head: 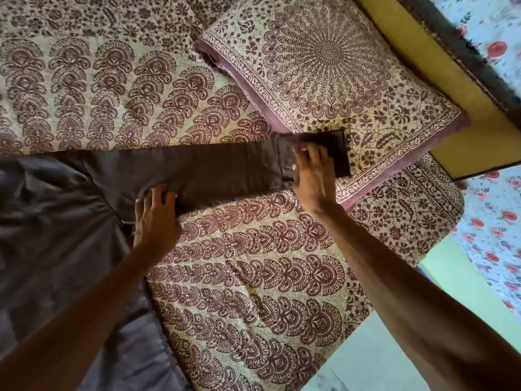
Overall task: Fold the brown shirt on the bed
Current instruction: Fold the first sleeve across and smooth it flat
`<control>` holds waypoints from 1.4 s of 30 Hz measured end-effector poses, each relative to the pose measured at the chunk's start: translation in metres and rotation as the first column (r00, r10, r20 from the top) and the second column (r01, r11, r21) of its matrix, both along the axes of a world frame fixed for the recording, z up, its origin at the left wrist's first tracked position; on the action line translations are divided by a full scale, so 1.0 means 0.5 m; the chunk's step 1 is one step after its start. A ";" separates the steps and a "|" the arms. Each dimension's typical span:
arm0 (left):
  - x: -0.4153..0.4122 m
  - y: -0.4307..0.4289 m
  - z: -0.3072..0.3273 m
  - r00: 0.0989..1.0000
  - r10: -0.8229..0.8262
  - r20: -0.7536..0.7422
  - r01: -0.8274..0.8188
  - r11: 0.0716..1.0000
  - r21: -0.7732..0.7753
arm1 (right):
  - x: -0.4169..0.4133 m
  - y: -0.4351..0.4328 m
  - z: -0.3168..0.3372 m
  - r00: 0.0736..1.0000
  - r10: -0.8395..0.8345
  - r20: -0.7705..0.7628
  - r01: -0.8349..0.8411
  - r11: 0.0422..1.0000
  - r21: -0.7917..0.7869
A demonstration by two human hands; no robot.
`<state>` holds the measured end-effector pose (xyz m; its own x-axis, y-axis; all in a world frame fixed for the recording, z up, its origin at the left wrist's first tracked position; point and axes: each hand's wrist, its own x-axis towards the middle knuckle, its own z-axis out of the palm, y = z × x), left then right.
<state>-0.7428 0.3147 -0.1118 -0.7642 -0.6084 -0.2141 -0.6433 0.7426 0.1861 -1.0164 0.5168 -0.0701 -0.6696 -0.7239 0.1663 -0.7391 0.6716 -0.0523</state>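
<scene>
The brown shirt lies spread on the bed, its body at the left and one long sleeve stretched out to the right, with the cuff resting on a pillow. My left hand lies flat with spread fingers at the sleeve's lower edge, near the armpit. My right hand presses flat on the sleeve close to the cuff, fingers apart. Neither hand pinches the cloth.
The bed has a cream and maroon patterned cover. A matching pillow lies at the upper right against a yellow headboard. The bed's edge runs along the lower right, with pale floor and a floral wall beyond.
</scene>
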 end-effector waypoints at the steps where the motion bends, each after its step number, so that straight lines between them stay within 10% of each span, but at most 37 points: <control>1: -0.001 0.002 -0.002 1.000 -0.016 -0.022 0.016 1.000 0.003 | 0.004 0.002 -0.006 1.000 0.002 0.004 -0.002 0.998 0.056; 10: 0.021 -0.005 -0.032 0.998 -0.026 -0.051 0.030 0.997 0.073 | 0.091 -0.012 -0.031 0.992 0.086 0.094 -0.087 0.996 0.001; 22: 0.198 -0.136 -0.054 0.892 0.379 -0.245 -0.391 0.920 0.001 | 0.439 -0.323 -0.115 0.818 0.335 0.468 -0.373 0.928 -0.014; 42: 0.479 -0.441 -0.061 0.927 0.371 -0.046 -0.367 0.927 0.080 | 0.732 -0.650 -0.125 0.891 0.185 0.415 -0.313 0.912 0.266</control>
